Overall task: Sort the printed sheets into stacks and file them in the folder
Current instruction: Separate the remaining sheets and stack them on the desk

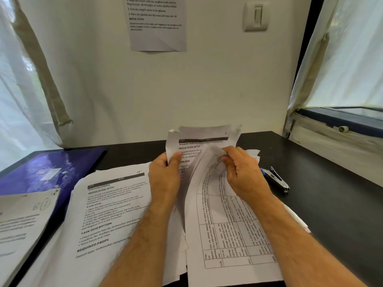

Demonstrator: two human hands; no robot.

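My left hand (164, 177) grips the left edge of a crumpled printed sheet (204, 138) that stands raised above the dark desk. My right hand (242, 170) pinches the curled top of a sheet with a printed table (226, 228), peeling it off the bundle under both hands. A stack of printed sheets (107, 210) headed "INITIAL SCENE SETUP" lies flat to the left. Another stack marked "B 1" (22, 220) rests at the far left on the blue folder (51, 170), which lies closed.
A black stapler (276, 179) with a blue pen beside it lies right of my hands on the black desk (331, 204). A printed notice (156, 23) hangs on the wall ahead. Curtained windows flank the desk; a sill (342, 129) runs along the right.
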